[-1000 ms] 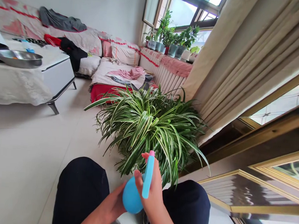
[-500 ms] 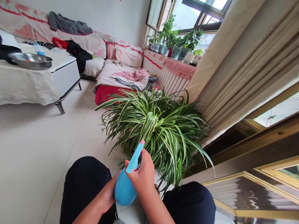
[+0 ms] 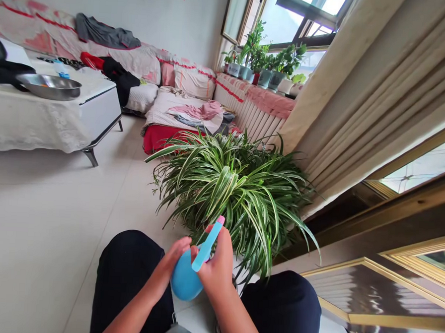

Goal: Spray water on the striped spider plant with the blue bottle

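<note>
1. Misting the striped-leaf plant (image 3: 236,187) seems in hand; the blue spray bottle (image 3: 184,281) is on its near side, pink nozzle (image 3: 220,220) pointing far.
2. Right hand (image 3: 217,260) grips the bottle's neck; left hand (image 3: 175,253) lies along its left side, grip unclear.
3. Squeezing calls for steady aim.

Two hands at work here, one left hand (image 3: 171,260) and one right hand (image 3: 215,269), and between them a single blue spray bottle (image 3: 186,281) with one pink nozzle (image 3: 220,219)! One big spider plant (image 3: 236,187) just ahead of them, two trousered knees, one on either side. Far off to their left, one steel basin (image 3: 57,90) on one table (image 3: 102,113); well beyond, to their right, at least six potted plants (image 3: 264,78) and one window sash tilted inward (image 3: 310,14).
</note>
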Available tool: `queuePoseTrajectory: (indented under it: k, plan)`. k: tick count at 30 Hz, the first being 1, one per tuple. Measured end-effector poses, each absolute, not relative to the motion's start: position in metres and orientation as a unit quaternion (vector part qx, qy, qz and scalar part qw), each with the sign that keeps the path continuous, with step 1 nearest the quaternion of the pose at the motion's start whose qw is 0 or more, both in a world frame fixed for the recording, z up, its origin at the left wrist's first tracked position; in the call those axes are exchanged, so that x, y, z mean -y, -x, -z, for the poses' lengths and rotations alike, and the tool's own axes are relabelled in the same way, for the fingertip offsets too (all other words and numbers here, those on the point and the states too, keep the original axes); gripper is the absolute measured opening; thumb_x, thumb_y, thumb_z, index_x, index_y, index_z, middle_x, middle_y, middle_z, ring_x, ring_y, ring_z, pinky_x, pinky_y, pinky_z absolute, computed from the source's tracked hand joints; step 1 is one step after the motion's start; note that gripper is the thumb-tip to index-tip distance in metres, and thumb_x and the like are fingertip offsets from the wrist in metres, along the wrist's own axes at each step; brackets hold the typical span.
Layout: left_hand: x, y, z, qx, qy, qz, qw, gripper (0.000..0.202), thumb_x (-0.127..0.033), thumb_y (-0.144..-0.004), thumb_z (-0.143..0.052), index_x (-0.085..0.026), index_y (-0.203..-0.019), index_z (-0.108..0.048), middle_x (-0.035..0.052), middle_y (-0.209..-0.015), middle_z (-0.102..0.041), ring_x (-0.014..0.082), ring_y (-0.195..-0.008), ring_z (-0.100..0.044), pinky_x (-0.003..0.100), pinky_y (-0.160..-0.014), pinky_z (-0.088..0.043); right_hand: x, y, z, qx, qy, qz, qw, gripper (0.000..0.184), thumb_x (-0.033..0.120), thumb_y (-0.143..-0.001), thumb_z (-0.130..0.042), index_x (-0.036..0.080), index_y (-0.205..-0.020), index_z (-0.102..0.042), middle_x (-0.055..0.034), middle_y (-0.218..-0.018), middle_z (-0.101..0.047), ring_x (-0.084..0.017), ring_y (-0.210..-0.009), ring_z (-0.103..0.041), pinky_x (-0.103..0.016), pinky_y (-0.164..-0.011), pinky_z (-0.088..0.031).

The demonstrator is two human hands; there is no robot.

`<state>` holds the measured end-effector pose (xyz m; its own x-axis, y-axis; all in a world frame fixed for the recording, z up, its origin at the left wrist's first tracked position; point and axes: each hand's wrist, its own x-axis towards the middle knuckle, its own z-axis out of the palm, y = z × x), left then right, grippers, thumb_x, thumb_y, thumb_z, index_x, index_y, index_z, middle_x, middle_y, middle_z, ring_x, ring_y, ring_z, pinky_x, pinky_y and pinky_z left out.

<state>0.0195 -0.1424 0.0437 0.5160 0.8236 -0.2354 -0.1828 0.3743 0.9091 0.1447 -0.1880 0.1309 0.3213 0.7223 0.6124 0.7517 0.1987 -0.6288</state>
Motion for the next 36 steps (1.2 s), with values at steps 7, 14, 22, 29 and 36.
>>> queuePoseTrajectory:
  k: [7, 14, 22, 29, 36]
  plan:
    - [0.138, -0.004, -0.117, -0.198, -0.688, -0.297, 0.632, 0.094, -0.024, -0.062, -0.08, -0.029, -0.145, -0.036, 0.0012, -0.157, -0.032, 0.0355, -0.144, -0.025, 0.049, -0.121, -0.012, 0.202, -0.144, -0.152, 0.618, 0.613, -0.004, 0.493, 0.041, 0.047, -0.078, -0.058, 0.019, -0.107, -0.049, -0.0058, -0.091, -0.054, -0.022, -0.077, -0.057, -0.038, -0.066, -0.052]
    - [0.139, -0.022, -0.144, -0.198, -0.689, -0.261, 0.647, 0.094, -0.011, -0.062, -0.073, -0.024, -0.146, -0.032, 0.0037, -0.154, -0.037, 0.037, -0.139, -0.036, 0.048, -0.115, -0.029, 0.208, -0.154, -0.155, 0.629, 0.604, -0.062, 0.486, 0.057, 0.05, -0.076, -0.065, 0.018, -0.12, -0.048, -0.0103, -0.102, -0.06, -0.025, -0.087, -0.064, -0.041, -0.073, -0.056]
    - [0.144, -0.055, -0.076, -0.216, -0.482, -0.32, 0.787, 0.074, -0.066, -0.074, -0.059, -0.019, -0.131, -0.056, 0.0098, -0.149, -0.045, 0.0319, -0.144, -0.028, 0.044, -0.12, -0.014, 0.227, -0.173, -0.135, 0.538, 0.598, 0.033, 0.594, 0.048, 0.028, -0.093, -0.04, 0.022, -0.14, -0.037, -0.0117, -0.129, -0.059, -0.027, -0.119, -0.059, -0.045, -0.095, -0.051]
    - [0.178, -0.088, -0.031, -0.159, -0.23, -0.118, 0.953, 0.069, -0.067, -0.08, -0.052, -0.016, -0.125, -0.059, 0.0131, -0.119, -0.07, 0.0309, -0.122, -0.058, 0.049, -0.108, -0.035, 0.243, -0.204, -0.137, 0.506, 0.644, 0.015, 0.573, 0.033, 0.028, -0.09, -0.045, 0.022, -0.121, -0.053, -0.0087, -0.109, -0.067, -0.025, -0.1, -0.066, -0.041, -0.088, -0.052]
    - [0.193, -0.109, -0.045, -0.188, -0.227, -0.121, 0.948, 0.06, -0.062, -0.077, -0.059, -0.017, -0.117, -0.064, 0.0094, -0.112, -0.073, 0.0288, -0.115, -0.062, 0.041, -0.098, -0.045, 0.255, -0.216, -0.141, 0.479, 0.669, 0.042, 0.567, 0.017, 0.025, -0.089, -0.044, 0.022, -0.097, -0.058, -0.0048, -0.089, -0.065, -0.02, -0.078, -0.065, -0.034, -0.07, -0.053]
